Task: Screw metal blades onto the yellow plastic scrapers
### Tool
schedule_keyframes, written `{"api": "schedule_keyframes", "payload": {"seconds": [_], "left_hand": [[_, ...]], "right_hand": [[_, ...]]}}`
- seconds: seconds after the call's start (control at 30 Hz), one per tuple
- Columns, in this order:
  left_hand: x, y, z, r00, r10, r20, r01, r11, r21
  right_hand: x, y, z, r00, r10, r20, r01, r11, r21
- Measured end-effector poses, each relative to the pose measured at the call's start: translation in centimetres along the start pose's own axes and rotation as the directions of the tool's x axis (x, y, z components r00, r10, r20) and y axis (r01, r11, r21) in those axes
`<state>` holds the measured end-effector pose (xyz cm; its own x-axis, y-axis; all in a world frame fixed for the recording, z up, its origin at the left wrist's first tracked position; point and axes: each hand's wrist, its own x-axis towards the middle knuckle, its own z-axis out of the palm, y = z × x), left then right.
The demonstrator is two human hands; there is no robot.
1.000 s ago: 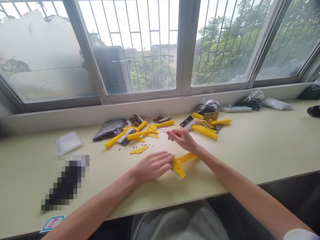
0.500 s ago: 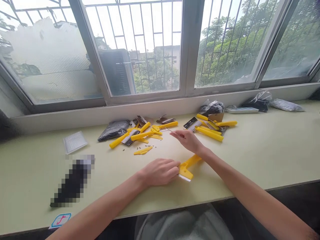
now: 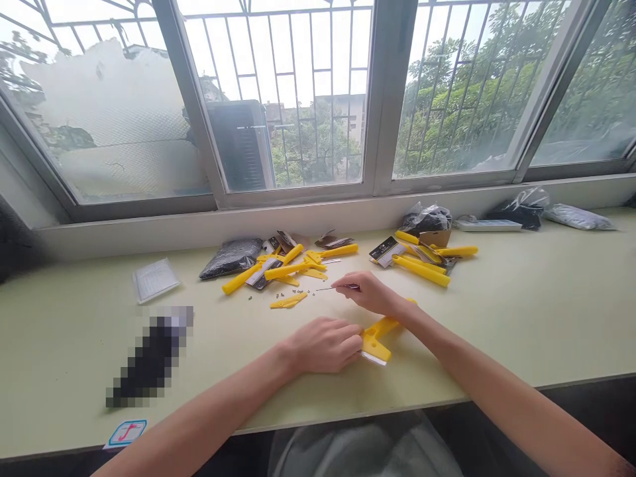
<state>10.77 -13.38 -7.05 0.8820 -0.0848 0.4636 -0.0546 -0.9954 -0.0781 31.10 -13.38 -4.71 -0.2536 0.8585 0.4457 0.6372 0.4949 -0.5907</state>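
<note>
My left hand [image 3: 328,344] is closed on the head of a yellow scraper [image 3: 376,346], whose metal blade [image 3: 373,358] sticks out toward me. The scraper's handle runs back to the right, partly beneath my right forearm. In my right hand [image 3: 365,291] is a thin screwdriver [image 3: 325,289], its shaft pointing left. The tip is close to some tiny screws and nuts [image 3: 297,292] on the table. Left of these lies a loose yellow blade cover [image 3: 289,301].
Several yellow scrapers and cards form a pile [image 3: 293,265] at the back, beside a black bag [image 3: 231,257]. More scrapers [image 3: 422,268] lie at the back right. A clear packet [image 3: 156,281] and a pixelated dark object [image 3: 149,361] are on the left. Windows line the far side.
My right hand has lowered the screwdriver from near the back pile toward the small screws and nuts. The left hand still grips the scraper. The view has shifted slightly.
</note>
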Motion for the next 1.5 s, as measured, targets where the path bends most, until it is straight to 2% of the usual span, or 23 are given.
{"api": "schedule_keyframes", "payload": {"seconds": [0.17,0.43,0.6,0.7,0.8,0.9,0.97,1.13,1.3,1.5], "left_hand": [[0.0,0.0,0.0,1.000,-0.007,0.021,0.007,1.000,-0.004],[-0.1,-0.2,0.2,0.999,0.048,0.014,-0.049,0.995,0.090],[-0.1,-0.3,0.3,0.996,0.081,0.044,-0.088,0.977,0.195],[-0.2,-0.4,0.1,0.996,0.083,0.035,-0.088,0.971,0.221],[-0.5,-0.6,0.1,0.997,0.071,0.021,-0.074,0.971,0.228],[-0.6,-1.0,0.1,0.999,0.050,0.006,-0.050,0.973,0.225],[-0.7,-1.3,0.2,0.999,0.033,-0.006,-0.031,0.975,0.219],[-0.7,-1.4,0.3,1.000,0.014,-0.010,-0.012,0.977,0.213],[-0.6,-1.4,0.2,1.000,0.024,-0.017,-0.020,0.975,0.220],[-0.6,-1.3,0.3,1.000,0.018,-0.021,-0.013,0.977,0.213]], "right_hand": [[0.3,0.1,0.3,0.999,-0.040,0.010,0.040,0.999,-0.014],[0.4,0.0,0.5,0.999,-0.040,0.001,0.040,0.999,-0.015],[0.1,-0.6,-1.3,0.996,0.019,-0.089,-0.012,0.997,0.078],[-1.6,-1.5,-3.6,0.982,0.073,-0.173,-0.044,0.984,0.170],[-4.9,-2.5,-6.2,0.967,0.157,-0.201,-0.109,0.967,0.230],[-8.6,-3.5,-8.0,0.958,0.252,-0.138,-0.216,0.949,0.229],[-10.7,-4.0,-8.5,0.954,0.288,-0.085,-0.265,0.939,0.218],[-13.3,-4.7,-7.1,0.952,0.306,-0.010,-0.297,0.931,0.212],[-13.1,-4.5,-5.4,0.956,0.290,0.041,-0.292,0.930,0.222],[-13.5,-3.7,-5.5,0.948,0.316,0.027,-0.314,0.925,0.211]]}}
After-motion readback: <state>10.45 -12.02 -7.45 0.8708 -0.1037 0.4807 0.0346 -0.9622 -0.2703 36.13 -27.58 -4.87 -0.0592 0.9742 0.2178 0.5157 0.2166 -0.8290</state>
